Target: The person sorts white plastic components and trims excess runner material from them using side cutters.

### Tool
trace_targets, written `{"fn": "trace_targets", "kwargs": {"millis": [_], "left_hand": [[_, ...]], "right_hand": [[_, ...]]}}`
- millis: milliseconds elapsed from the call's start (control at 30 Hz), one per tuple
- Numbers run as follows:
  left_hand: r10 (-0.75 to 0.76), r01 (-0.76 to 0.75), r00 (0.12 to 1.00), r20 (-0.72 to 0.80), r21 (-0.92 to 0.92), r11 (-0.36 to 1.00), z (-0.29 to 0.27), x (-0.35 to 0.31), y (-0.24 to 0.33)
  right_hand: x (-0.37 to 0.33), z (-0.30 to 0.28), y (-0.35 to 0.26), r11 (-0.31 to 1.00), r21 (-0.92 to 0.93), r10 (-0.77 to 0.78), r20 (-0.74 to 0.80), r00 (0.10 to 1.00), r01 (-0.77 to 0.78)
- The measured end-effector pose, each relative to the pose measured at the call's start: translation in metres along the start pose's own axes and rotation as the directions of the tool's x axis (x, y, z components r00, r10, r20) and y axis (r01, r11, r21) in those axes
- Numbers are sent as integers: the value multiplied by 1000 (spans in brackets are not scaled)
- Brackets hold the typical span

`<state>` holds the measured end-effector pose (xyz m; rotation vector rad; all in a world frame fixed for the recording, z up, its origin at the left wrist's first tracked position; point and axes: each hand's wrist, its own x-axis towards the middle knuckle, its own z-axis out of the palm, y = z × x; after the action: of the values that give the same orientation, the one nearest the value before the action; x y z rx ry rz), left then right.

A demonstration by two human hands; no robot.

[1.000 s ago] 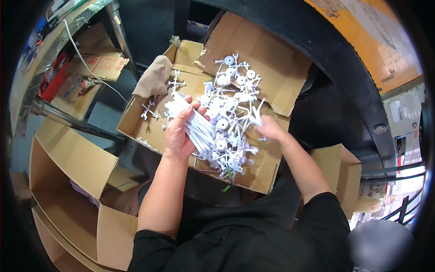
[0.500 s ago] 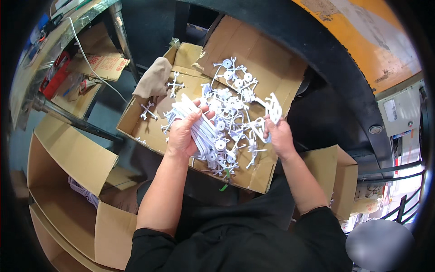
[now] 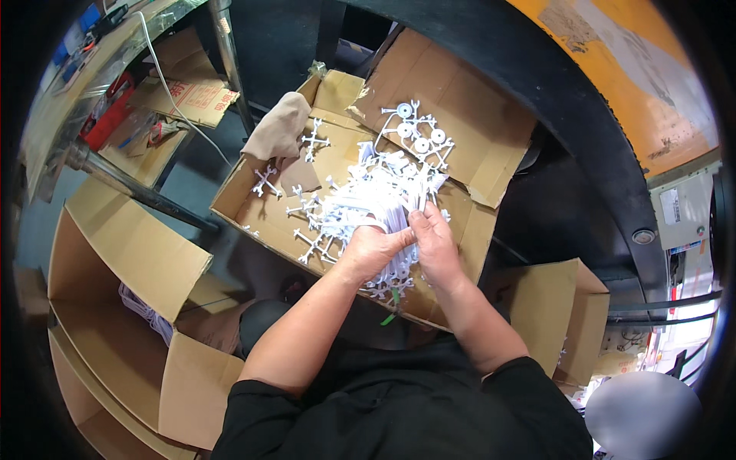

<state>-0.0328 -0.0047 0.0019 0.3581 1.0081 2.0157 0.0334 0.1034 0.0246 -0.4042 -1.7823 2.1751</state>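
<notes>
My left hand [image 3: 373,251] is wrapped round a thick bundle of long white plastic pieces [image 3: 389,216] above a shallow cardboard box [image 3: 475,264]. Against the bundle's right side, my right hand [image 3: 437,244] has its thumb and fingers closed on white plastic pieces [image 3: 418,201], with the two thumbs close together. Beneath and beyond the hands lies a heap of small white plastic parts, some of them cross-shaped pieces [image 3: 314,140] and others round discs [image 3: 421,145]. Much of the heap is hidden by my hands and the bundle.
A beige cloth [image 3: 277,126] drapes over the box's left edge. Larger open cartons stand at the lower left [image 3: 115,253] and at the right [image 3: 548,307]. A metal-legged workbench [image 3: 134,195] is at the left; a black and orange machine [image 3: 613,153] curves round the far right.
My right hand has moved left with its white pieces and now meets the bundle in my left hand. The left hand has shifted right. The whole view has moved slightly.
</notes>
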Motion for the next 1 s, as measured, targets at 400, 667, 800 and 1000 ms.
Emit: {"fn": "trace_targets", "kwargs": {"millis": [400,667,800,1000], "left_hand": [[151,-143,988,14,422,895,2,-4,12],[119,-78,979,-166,232,970,-3,-2,5],[63,-53,981,-184,59,997,-3,-1,5],[114,-118,993,-33,-214,970,-4,-3,8]], "right_hand": [[-8,-4,25,974,-208,-139,-216,966,94],[-10,-8,-1,994,-104,22,-187,982,-42],[-13,-3,-7,643,-696,-371,82,925,320],[-16,3,-24,539,-757,-330,215,919,370]]}}
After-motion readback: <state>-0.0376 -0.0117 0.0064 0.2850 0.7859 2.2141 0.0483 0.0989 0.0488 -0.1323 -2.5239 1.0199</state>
